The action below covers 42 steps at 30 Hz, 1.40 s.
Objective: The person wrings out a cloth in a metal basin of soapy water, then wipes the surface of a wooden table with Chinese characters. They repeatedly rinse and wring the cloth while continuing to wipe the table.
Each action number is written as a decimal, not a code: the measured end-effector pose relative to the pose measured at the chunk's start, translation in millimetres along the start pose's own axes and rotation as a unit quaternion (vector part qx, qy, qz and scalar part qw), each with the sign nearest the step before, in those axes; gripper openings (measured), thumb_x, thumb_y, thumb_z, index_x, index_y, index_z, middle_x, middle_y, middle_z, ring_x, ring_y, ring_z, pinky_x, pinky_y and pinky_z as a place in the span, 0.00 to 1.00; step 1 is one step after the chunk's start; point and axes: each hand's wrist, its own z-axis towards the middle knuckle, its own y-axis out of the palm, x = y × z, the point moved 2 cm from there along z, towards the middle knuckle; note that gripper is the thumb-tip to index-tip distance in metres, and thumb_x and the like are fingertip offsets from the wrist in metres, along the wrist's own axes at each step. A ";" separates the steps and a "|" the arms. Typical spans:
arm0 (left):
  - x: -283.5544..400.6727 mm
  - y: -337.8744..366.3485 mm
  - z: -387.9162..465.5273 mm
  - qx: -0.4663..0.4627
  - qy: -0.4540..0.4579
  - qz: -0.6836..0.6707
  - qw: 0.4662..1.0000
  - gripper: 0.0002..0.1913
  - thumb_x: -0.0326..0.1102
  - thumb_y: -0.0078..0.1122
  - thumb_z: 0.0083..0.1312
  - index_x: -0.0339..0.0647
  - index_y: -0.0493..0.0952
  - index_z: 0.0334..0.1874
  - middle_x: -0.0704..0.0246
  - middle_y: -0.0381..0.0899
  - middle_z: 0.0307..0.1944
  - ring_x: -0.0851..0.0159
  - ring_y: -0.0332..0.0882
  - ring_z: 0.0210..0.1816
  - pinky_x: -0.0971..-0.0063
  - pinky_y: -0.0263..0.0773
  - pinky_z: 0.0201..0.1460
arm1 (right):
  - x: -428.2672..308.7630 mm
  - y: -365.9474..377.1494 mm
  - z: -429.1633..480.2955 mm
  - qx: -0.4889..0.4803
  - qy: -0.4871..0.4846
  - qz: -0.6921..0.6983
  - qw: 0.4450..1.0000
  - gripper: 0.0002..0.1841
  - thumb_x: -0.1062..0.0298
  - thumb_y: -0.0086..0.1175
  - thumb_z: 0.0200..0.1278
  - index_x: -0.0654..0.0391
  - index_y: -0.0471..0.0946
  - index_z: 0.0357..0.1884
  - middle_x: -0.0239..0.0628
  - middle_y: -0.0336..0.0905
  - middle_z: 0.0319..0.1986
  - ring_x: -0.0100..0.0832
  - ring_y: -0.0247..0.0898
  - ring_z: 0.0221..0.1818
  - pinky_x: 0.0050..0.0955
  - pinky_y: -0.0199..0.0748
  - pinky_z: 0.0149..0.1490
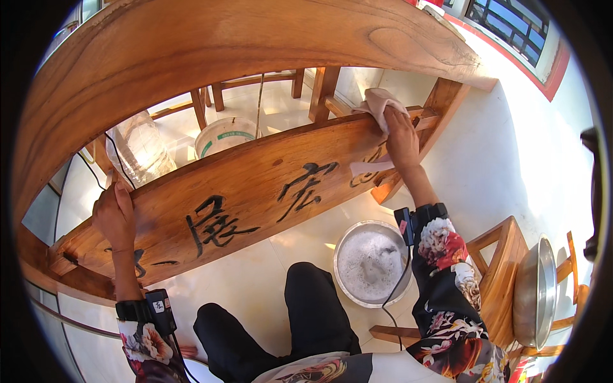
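Note:
A long wooden board with carved black characters (258,179) stretches across the view under a wooden tabletop (230,43). My right hand (401,136) grips a pale pink cloth (380,103) at the board's upper edge near its right end; a strip of the cloth hangs over the carved face. At the board's left end, my left hand (115,210) is closed over the upper edge. A metal basin of sudsy water (371,263) stands on the floor below my right forearm.
Beyond the board are a white bucket (227,136), a clear plastic-wrapped bundle (141,148) and wooden stool legs (218,95). At the right, a second metal basin (536,292) leans against a wooden stool (503,282). Thin black cables hang at the left.

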 end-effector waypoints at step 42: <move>6.7 -28.1 2.2 0.010 -0.021 -0.184 0.983 0.18 0.45 0.41 0.68 0.41 0.75 0.26 0.62 0.74 0.20 0.55 0.73 0.24 0.66 0.67 0.28 | -350.4 -41.7 9.0 0.103 -0.167 0.208 0.958 0.14 0.74 0.54 0.43 0.63 0.76 0.36 0.38 0.75 0.35 0.38 0.70 0.40 0.31 0.72 0.38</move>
